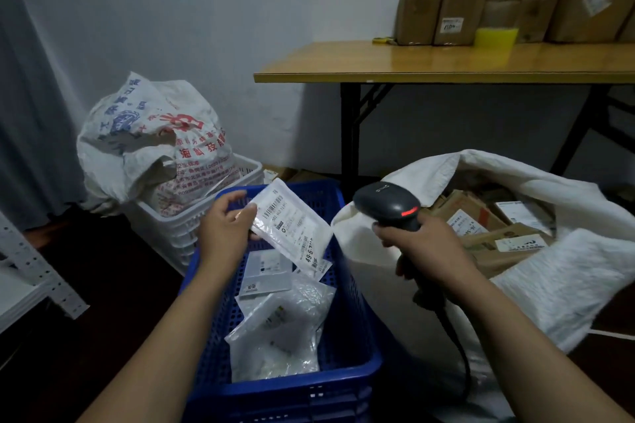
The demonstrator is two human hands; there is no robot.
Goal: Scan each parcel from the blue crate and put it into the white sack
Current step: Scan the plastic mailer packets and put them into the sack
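Sack [360, 251], white, slumped open just right of the blue crate [347, 319], boxes [481, 216] showing inside its mouth. Crate holds several bagged parcels [275, 330]. One flat parcel [292, 227] is raised over the crate's far edge, label up, its long axis running far-left to near-right, with the near-right corner toward the sack. Scanner [388, 203] just right of it, red light on. Left hand [223, 230] pinches the parcel's far-left end; right hand [422, 240] is wrapped round the scanner grip. Likely scan first, then a short rightward carry by the left.

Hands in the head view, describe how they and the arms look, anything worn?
The left hand and right hand are bare, no gloves. Both forearms are uncovered down to the frame's edge, no sleeves. No watch or bracelet shows at either wrist.
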